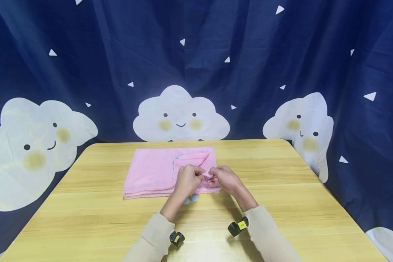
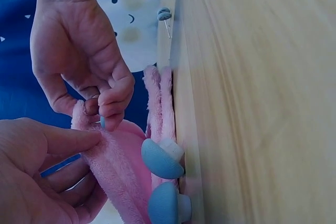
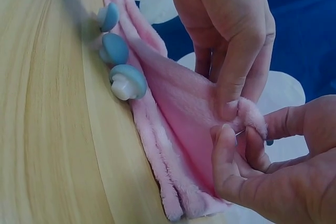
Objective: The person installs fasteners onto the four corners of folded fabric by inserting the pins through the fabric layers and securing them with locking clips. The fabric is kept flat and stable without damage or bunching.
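Note:
A folded pink fleece blanket [image 1: 150, 171] lies on the table, its near right corner raised. My left hand [image 1: 187, 179] pinches that edge between thumb and fingers; close up, the thumb lies along the fleece [image 2: 113, 166]. Facing it, my right hand [image 1: 227, 178] pinches the rolled corner [image 3: 251, 116]. A small blue piece [image 2: 102, 123] shows at the right fingertips, mostly hidden by fingers and fleece. Blue mushroom-shaped pieces with white stems [image 3: 126, 83] lie beside the blanket's near edge, below the hands.
Another small blue cap [image 1: 176, 157] sits on the blanket's folded layer. Farther along the table, a blue-headed pin [image 2: 164, 15] shows a thin shaft. The wooden table [image 1: 281, 203] ends at a dark blue curtain [image 1: 196, 43] with cloud prints.

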`<state>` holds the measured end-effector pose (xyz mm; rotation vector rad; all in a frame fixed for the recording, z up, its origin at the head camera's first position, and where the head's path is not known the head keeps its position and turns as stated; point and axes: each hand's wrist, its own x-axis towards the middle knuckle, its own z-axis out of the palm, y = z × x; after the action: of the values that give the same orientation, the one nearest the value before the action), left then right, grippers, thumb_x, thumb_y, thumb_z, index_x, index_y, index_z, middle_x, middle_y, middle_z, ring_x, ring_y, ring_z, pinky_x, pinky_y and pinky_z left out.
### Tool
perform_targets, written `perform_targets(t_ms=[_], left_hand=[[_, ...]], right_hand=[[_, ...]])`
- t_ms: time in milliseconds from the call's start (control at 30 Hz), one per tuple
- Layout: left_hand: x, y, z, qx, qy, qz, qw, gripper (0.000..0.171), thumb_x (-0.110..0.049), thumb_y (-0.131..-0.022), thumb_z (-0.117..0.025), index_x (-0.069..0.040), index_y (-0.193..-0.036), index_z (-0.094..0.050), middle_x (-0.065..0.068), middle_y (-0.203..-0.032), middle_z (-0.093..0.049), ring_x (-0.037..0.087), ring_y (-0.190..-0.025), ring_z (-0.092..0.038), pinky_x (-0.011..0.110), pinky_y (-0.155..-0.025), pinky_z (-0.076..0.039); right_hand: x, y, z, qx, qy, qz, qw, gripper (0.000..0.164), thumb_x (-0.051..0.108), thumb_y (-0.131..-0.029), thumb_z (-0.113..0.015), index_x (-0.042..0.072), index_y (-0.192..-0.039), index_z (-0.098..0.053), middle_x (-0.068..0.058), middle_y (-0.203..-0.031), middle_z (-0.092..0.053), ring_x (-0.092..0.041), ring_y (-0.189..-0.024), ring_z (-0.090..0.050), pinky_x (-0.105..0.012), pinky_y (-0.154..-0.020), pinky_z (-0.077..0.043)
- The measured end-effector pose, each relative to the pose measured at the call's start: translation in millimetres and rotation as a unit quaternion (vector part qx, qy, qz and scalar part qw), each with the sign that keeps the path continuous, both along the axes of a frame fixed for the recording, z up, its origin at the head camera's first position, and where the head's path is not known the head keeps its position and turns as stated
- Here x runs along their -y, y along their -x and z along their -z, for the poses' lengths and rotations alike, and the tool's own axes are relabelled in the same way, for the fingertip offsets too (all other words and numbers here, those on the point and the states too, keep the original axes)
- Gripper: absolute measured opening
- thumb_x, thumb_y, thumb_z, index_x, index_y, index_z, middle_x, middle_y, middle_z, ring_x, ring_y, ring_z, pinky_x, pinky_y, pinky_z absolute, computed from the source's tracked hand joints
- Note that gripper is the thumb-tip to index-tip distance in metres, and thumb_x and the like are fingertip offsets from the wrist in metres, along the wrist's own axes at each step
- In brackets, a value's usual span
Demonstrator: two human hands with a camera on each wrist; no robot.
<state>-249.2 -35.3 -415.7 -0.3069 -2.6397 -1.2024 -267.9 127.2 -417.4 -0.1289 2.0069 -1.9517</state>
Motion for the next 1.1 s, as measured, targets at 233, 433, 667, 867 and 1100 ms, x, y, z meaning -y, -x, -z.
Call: perform_targets(t_ms=[233, 433, 667, 867, 1100], left_hand=[[-1.1, -0.3, 0.1, 0.005, -0.002, 0.002, 1.0000, 0.020, 0.004, -0.081, -0.073, -0.008, -0.093, -0.082, 0.007, -0.081, -0.078, 0.006, -0.050, -0.047, 0.020, -0.047, -0.038], [-1.6, -0.1, 1.0, -0.001, -0.004, 0.003, 1.0000, 0.021, 0.006, -0.079, -0.072, -0.008, -0.092, -0.082, 0.008, -0.081, -0.078, 0.006, -0.049, -0.046, 0.020, -0.046, -0.036], [-1.5, -1.1, 1.0, -0.005, -0.004, 0.006, 1.0000, 0.019, 0.005, -0.079, -0.073, -0.009, -0.090, -0.082, 0.008, -0.086, -0.079, 0.007, -0.054, -0.050, 0.021, -0.051, -0.041], [-0.6, 0.6, 2.0, -0.004, -0.004, 0.001, 1.0000, 0.021, 0.005, -0.080, -0.073, -0.009, -0.092, -0.082, 0.008, -0.087, -0.079, 0.005, -0.052, -0.048, 0.020, -0.050, -0.039], [1.1, 1.6, 1.7, -0.009, 0.003, -0.011, 0.9999, 0.019, 0.001, -0.081, -0.075, -0.011, -0.093, -0.082, 0.005, -0.087, -0.079, 0.007, -0.062, -0.059, 0.026, -0.062, -0.052]], right_hand=[[-0.3, -0.8, -0.9, 0.002, -0.003, -0.008, 1.000, 0.020, 0.002, -0.092, -0.045, -0.010, -0.094, -0.062, -0.005, -0.079, -0.065, -0.013, -0.071, -0.062, -0.021, -0.066, -0.056], [0.2, -1.8, -0.8, 0.009, 0.012, -0.010, 1.000, 0.016, 0.000, -0.092, -0.045, -0.008, -0.094, -0.058, -0.004, -0.077, -0.063, -0.011, -0.068, -0.060, -0.020, -0.065, -0.055], [-0.5, -2.8, 0.0, 0.003, 0.028, -0.014, 0.999, 0.019, -0.002, -0.092, -0.042, -0.011, -0.093, -0.059, -0.002, -0.073, -0.061, -0.008, -0.063, -0.058, -0.017, -0.061, -0.053], [0.2, -3.0, 0.1, 0.005, 0.029, 0.001, 1.000, 0.017, 0.000, -0.093, -0.044, -0.008, -0.093, -0.059, -0.003, -0.078, -0.062, -0.009, -0.067, -0.060, -0.019, -0.065, -0.055], [0.4, -1.5, 0.8, 0.016, 0.069, 0.025, 0.997, 0.013, 0.002, -0.094, -0.049, -0.006, -0.098, -0.059, -0.002, -0.081, -0.065, -0.008, -0.071, -0.063, -0.019, -0.070, -0.058]])
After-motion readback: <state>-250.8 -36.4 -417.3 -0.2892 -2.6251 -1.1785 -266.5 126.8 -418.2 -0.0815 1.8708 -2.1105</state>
